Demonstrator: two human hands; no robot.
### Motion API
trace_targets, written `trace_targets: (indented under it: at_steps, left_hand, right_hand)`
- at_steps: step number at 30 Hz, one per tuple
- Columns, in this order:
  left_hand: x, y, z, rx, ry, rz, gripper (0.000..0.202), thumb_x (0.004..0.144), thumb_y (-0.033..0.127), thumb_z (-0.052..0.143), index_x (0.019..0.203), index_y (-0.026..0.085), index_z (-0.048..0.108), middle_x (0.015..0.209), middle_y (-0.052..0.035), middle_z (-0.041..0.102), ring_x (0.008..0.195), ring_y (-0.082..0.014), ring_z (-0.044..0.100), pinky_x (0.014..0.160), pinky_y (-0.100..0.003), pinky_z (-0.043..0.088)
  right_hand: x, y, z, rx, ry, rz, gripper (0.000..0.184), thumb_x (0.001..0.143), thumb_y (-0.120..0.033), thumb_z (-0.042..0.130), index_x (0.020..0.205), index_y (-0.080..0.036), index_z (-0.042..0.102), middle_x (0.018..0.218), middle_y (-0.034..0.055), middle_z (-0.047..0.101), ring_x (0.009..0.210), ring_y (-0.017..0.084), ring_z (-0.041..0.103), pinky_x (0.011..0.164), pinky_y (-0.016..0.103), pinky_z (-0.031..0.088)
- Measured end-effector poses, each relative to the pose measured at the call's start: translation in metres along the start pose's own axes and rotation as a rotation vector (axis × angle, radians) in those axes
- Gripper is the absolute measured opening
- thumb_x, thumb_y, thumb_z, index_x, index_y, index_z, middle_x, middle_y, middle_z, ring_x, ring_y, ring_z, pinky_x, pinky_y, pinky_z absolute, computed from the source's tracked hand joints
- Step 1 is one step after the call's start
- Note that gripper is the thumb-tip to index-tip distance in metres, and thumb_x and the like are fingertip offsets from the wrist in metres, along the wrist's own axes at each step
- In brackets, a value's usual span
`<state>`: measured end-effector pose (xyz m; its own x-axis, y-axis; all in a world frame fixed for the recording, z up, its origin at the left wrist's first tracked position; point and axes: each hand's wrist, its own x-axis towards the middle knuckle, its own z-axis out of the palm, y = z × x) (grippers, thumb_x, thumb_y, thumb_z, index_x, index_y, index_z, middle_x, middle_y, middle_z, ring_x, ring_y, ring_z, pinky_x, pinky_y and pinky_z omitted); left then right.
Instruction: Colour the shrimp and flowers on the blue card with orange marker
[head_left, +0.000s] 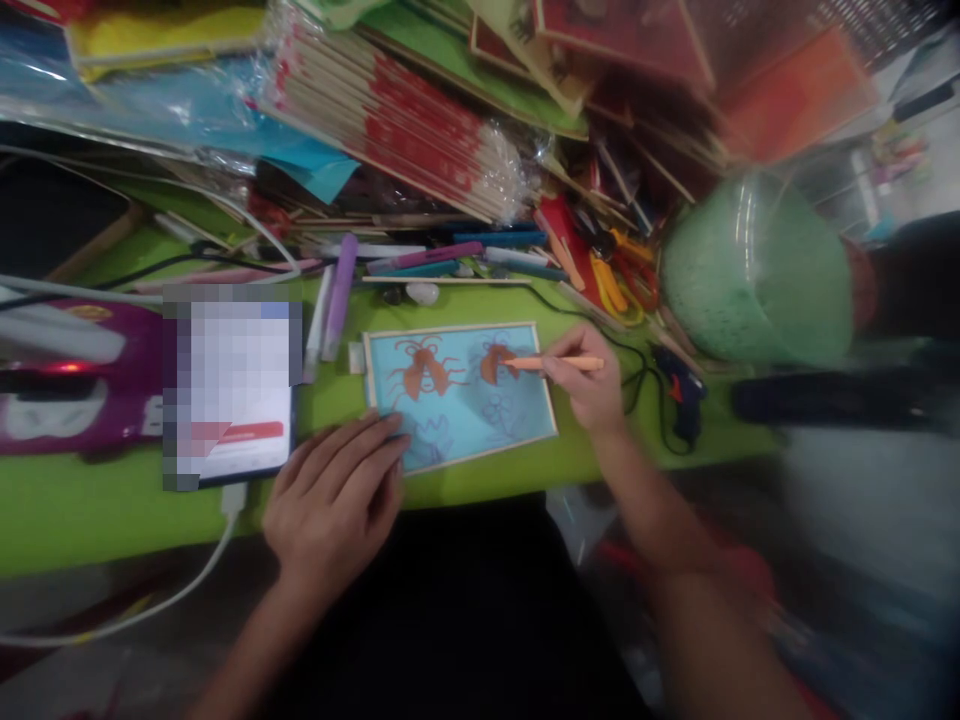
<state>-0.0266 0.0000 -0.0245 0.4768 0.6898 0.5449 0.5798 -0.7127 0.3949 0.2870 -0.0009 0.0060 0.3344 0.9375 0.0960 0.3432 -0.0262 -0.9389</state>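
A light-blue board with a pale wooden frame [465, 430] lies on the green tabletop. Two orange-brown bug figures [426, 372] show on its upper half, with thin purple outlines below them. Pinched in my right hand [592, 385] is an orange marker [536, 362], its tip at the right-hand bug. My left hand [337, 490] rests with fingers stretched out, fingertips on the board's lower left corner. Left of it lies a phone [244, 390] with a lit screen, blurred over, and a white cable [232, 515] plugged in.
Several markers [341, 290] lie behind the board. At the right are yellow-handled scissors [611, 285], a small glue gun [679, 395] and a large green rounded container [757, 270]. A purple power strip [112, 400] sits at left; wrapped sticks [397, 110] pile up behind.
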Motion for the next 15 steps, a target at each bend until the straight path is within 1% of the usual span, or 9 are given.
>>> trace_targets:
  at_steps: [7,11,15]
  left_hand:
    - [-0.0003,0.0004,-0.0012,-0.003,-0.020,-0.002,0.034,0.087,0.010,0.072,0.118,0.024,0.070,0.125,-0.0048,0.079,0.116,-0.0265,0.075,0.101,-0.042,0.055]
    - [-0.0001,0.0009,-0.0008,-0.007,-0.012,-0.010,0.035,0.086,0.009,0.072,0.118,0.023,0.071,0.123,-0.0043,0.079,0.116,-0.0262,0.075,0.102,-0.042,0.054]
    - [0.0006,0.0012,-0.0012,-0.004,-0.002,0.005,0.034,0.085,0.007,0.074,0.116,0.021,0.071,0.120,-0.0058,0.080,0.114,-0.0264,0.075,0.102,-0.042,0.054]
  right_hand:
    - [0.0001,0.0022,-0.0008,0.006,0.019,-0.022,0.016,0.084,-0.033,0.076,0.080,-0.025,0.063,0.073,-0.0049,0.059,0.065,0.013,0.054,0.063,0.029,0.045]
    - [0.0005,0.0001,-0.0004,0.004,0.008,0.017,0.018,0.082,-0.035,0.076,0.079,-0.025,0.062,0.071,-0.0049,0.059,0.064,0.013,0.056,0.062,0.029,0.045]
    - [0.0008,-0.0033,0.0008,0.021,0.000,0.040,0.018,0.081,-0.035,0.077,0.080,-0.024,0.063,0.069,-0.0048,0.061,0.063,0.013,0.058,0.060,0.029,0.047]
